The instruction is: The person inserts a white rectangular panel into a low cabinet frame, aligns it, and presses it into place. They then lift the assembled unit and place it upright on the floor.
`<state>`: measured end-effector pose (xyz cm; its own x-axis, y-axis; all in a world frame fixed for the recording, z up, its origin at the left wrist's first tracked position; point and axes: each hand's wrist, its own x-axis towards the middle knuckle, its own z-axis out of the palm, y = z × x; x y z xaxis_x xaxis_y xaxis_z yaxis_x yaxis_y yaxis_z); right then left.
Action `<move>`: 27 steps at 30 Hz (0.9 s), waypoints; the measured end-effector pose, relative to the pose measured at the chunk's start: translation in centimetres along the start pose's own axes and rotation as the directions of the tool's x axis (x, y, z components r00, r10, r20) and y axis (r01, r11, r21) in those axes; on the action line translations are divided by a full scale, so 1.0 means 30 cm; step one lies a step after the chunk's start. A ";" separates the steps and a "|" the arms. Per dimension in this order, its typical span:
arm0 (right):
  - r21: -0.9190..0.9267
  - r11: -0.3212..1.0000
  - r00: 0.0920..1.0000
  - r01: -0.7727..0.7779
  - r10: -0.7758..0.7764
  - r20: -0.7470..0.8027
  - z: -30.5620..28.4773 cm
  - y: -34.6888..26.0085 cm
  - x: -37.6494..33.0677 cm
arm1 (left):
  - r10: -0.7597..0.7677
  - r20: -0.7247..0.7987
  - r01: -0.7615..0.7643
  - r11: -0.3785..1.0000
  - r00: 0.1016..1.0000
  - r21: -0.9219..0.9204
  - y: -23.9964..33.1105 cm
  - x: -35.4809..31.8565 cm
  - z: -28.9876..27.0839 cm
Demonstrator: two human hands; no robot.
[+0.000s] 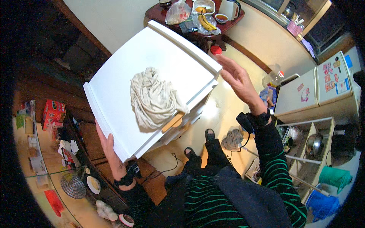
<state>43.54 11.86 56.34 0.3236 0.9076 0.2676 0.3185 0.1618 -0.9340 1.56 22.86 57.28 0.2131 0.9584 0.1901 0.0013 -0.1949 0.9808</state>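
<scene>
A white cabinet (114, 81) with raised edges and a wooden handle (173, 122) on its near side fills the middle left. Crumpled on its top lies a pale grey-white cloth (154, 100), with neither hand on it. My left hand (111, 154) rests along the cabinet's left side near the front corner, thumb apart and fingers stretched, partly hidden by the edge. At the far right corner is my right hand (239, 81), open, its fingers straight and together beside the rim. Whether its fingertips touch the cabinet I cannot tell.
Behind the cabinet stands a dark red table (156, 16) with bananas (206, 22), a bowl (221, 18) and a kettle (229, 9). On the right are a white fridge (298, 95) and a shelf rack (304, 138). A grey mop head (232, 139) and a cable (175, 161) lie on the floor.
</scene>
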 end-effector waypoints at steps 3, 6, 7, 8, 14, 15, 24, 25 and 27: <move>0.111 0.992 0.989 -0.059 0.044 0.138 -0.016 0.018 0.116 | -0.105 -0.001 0.105 0.994 0.995 0.016 0.093 -0.016 0.044; 0.181 0.974 0.957 -0.137 0.083 0.279 -0.026 0.016 0.210 | -0.209 -0.051 0.215 0.955 0.977 0.204 0.153 -0.015 0.072; 0.176 0.974 0.942 -0.140 0.077 0.327 -0.022 0.011 0.245 | -0.192 -0.030 0.194 0.954 0.981 0.227 0.165 -0.011 0.078; 0.164 0.975 0.926 -0.153 0.084 0.367 -0.017 0.005 0.274 | -0.179 -0.016 0.178 0.960 0.984 0.215 0.174 -0.006 0.085; 0.155 0.981 0.856 -0.119 0.022 0.517 0.056 -0.024 0.397 | -0.195 -0.064 0.204 0.955 0.979 0.217 0.151 -0.022 0.081; 0.127 0.978 0.856 -0.167 0.080 0.511 0.073 -0.024 0.411 | -0.126 -0.011 0.125 0.968 0.992 0.219 0.136 -0.030 0.068; 0.229 0.957 0.912 -0.176 0.072 0.403 0.138 0.007 0.466 | 0.427 0.199 -0.437 0.583 0.882 0.685 -0.039 -0.134 -0.005; 0.358 0.924 0.966 -0.134 0.041 0.255 0.165 0.011 0.456 | 0.498 0.221 -0.498 0.534 0.838 0.684 -0.044 -0.127 0.004; 0.337 0.941 0.959 -0.039 -0.059 0.277 0.162 0.019 0.450 | 0.515 0.188 -0.522 0.644 0.836 0.558 -0.043 -0.103 0.025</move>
<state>43.75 26.09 58.27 0.0447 0.9681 0.2464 -0.0137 0.2473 -0.9689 1.64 19.98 55.38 0.3629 0.6619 0.6559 0.4351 -0.7428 0.5089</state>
